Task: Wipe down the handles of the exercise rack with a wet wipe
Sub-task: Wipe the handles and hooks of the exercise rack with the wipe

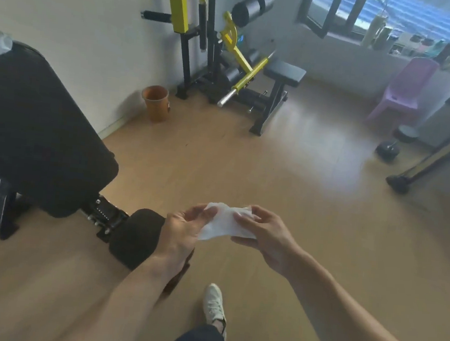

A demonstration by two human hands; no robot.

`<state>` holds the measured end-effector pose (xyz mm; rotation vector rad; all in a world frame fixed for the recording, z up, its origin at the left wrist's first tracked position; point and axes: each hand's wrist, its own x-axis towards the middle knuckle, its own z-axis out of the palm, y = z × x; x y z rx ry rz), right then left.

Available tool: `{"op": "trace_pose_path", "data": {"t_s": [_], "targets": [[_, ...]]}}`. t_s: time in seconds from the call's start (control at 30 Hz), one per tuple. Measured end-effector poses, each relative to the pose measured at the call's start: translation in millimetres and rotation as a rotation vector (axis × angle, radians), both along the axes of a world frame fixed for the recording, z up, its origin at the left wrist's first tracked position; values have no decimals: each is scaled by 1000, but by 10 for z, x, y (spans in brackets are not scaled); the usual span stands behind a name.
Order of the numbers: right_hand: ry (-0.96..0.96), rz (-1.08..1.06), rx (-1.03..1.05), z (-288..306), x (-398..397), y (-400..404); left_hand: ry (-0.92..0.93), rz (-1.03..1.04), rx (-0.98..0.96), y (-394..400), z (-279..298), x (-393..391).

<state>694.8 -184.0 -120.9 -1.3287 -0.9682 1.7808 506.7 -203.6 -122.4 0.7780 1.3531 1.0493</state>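
Note:
A white wet wipe (223, 223) is stretched between both hands over the wooden floor. My left hand (183, 228) pinches its left edge and my right hand (264, 233) pinches its right edge. The yellow and black exercise rack (200, 35) stands against the far wall, well beyond my hands. Two black foam handles show on it: a horizontal one (155, 16) sticking out left and a vertical one (202, 24).
A black padded bench (40, 127) with a foam roller (136, 237) lies close on the left. An orange bin (155, 103) stands by the wall. A purple chair (405, 89), a dumbbell (396, 143) and a slanted frame (431, 158) are at the right. My shoe (214, 306) is below.

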Motion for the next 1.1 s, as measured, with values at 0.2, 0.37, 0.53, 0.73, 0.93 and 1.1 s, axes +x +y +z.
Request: {"op": "trace_pose_path", "data": {"t_s": [0.2,0.37,0.53,0.73,0.93,1.1], "targets": [[-158,83,32,-132,161,1078,65,219,24,1043,-75,309],[-134,81,34,-53,339,1972,168,348,-50,1804,-50,410],[-39,125,-12,-47,497,2799,46,411,-107,2470,88,675],[-82,298,49,18,792,3806,-112,321,-170,3114,251,1112],[22,525,-29,213,852,4544,138,592,-130,3664,266,1328],[22,617,-82,169,662,5033,278,593,-72,4090,384,1188]]}}
